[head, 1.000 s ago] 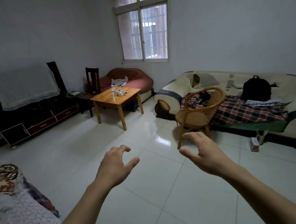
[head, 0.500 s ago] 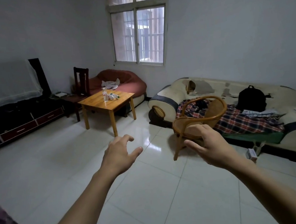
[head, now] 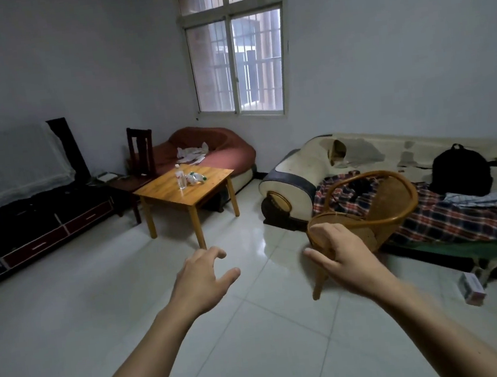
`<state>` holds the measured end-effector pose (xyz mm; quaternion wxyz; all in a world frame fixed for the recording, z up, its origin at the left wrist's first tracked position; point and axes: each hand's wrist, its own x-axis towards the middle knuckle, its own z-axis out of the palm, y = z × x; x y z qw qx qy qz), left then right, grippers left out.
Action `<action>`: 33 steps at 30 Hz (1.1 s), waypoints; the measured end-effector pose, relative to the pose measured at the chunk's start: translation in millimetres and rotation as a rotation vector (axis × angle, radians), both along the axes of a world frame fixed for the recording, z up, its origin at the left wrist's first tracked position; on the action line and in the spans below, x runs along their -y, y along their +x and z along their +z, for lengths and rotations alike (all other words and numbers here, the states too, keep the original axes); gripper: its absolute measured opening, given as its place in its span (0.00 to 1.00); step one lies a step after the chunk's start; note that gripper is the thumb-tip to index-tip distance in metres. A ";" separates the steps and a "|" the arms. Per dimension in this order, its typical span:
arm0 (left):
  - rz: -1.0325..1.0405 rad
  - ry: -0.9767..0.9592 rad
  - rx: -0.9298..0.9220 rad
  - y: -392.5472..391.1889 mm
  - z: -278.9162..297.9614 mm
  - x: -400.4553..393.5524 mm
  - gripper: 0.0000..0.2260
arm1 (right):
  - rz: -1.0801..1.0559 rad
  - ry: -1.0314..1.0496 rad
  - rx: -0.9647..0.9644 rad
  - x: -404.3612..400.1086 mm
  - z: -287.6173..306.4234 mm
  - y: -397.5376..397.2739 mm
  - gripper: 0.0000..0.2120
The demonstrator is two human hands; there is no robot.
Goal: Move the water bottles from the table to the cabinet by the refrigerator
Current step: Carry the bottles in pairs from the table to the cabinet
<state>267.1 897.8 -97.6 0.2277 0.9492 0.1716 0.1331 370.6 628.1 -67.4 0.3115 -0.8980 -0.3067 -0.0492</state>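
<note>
A clear water bottle (head: 180,177) stands upright on a small wooden table (head: 166,194) across the room. Beside it on the right, another clear bottle with a green cap (head: 194,178) lies on its side. My left hand (head: 201,280) and my right hand (head: 345,258) are stretched out in front of me over the tiled floor, far short of the table. Both hands are empty with fingers spread and slightly curled. No cabinet or refrigerator is in view.
A wicker chair (head: 375,211) stands right behind my right hand. A long sofa (head: 391,155) with a plaid blanket and a black backpack (head: 460,170) fills the right side. A low dark TV unit (head: 39,222) lines the left wall. A dark wooden chair (head: 140,150) and a red seat (head: 222,151) stand behind the table.
The view has moved forward toward the table, which now looks larger and closer. Both hands stay raised, open and empty, in much the same pose.
</note>
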 end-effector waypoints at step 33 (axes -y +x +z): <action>-0.049 -0.083 0.038 419.0 -13.3 -311.1 0.20 | 0.005 -0.162 0.027 -316.8 16.7 404.4 0.27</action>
